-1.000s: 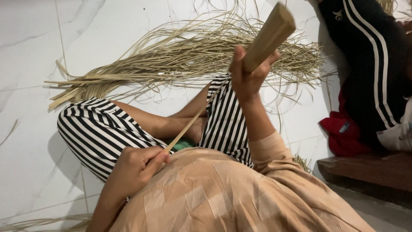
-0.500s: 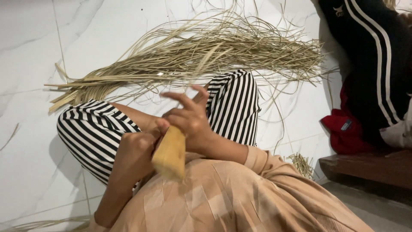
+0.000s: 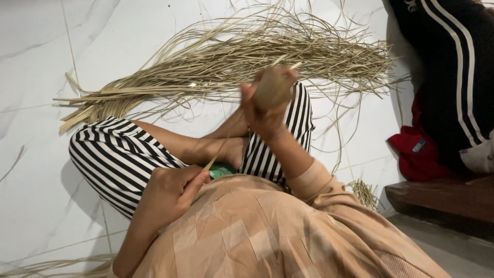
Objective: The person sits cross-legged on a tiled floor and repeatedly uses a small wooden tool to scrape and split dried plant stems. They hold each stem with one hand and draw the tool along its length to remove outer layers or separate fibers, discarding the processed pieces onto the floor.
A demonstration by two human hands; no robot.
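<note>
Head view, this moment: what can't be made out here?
- Wooden block in the right hand: motion-blurred, its shape is unclear.
- Thin strip: its lower end is hidden in the left hand; its upper end is lost in the blur.
- Green thing: mostly hidden behind the lap.
- Person in dark striped clothes: cut off by the top and right edges.

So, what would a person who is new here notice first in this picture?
First, the big fan-shaped bundle of pale dried leaf strips spread over the white marble-look floor at the top. Then the black-and-white striped trousers in the middle, above which the right hand grips a blurred tan wooden block while the left hand pinches one thin pale strip.
</note>
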